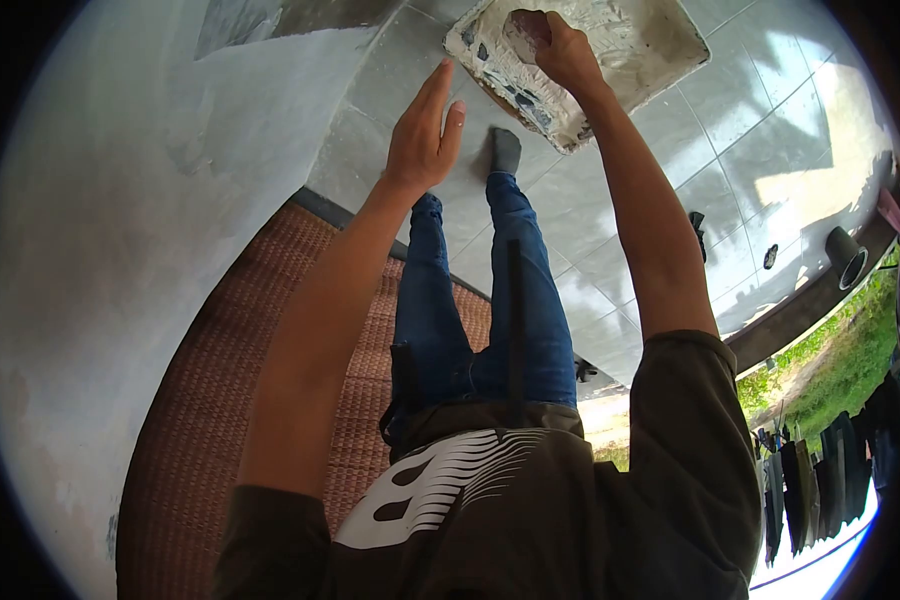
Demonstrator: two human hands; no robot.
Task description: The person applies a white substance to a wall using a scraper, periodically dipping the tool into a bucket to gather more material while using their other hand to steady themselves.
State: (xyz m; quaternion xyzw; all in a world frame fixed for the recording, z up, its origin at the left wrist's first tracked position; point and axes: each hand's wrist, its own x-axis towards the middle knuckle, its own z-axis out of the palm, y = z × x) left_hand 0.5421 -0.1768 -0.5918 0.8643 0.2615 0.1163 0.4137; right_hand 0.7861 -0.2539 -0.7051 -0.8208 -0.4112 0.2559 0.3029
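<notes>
Right hand (560,50) is curled over the plaster-smeared mortar board (660,45) out ahead on the tiled floor (730,160), fingers closed around a dark lump, likely a tool handle, too blurred to name. Left hand (422,135) hangs flat and open beside the board's near edge, fingers straight together, touching nothing, above the jeans-clad legs (490,300).

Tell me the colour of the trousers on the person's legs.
Blue denim jeans, clearest in the head view.
</notes>
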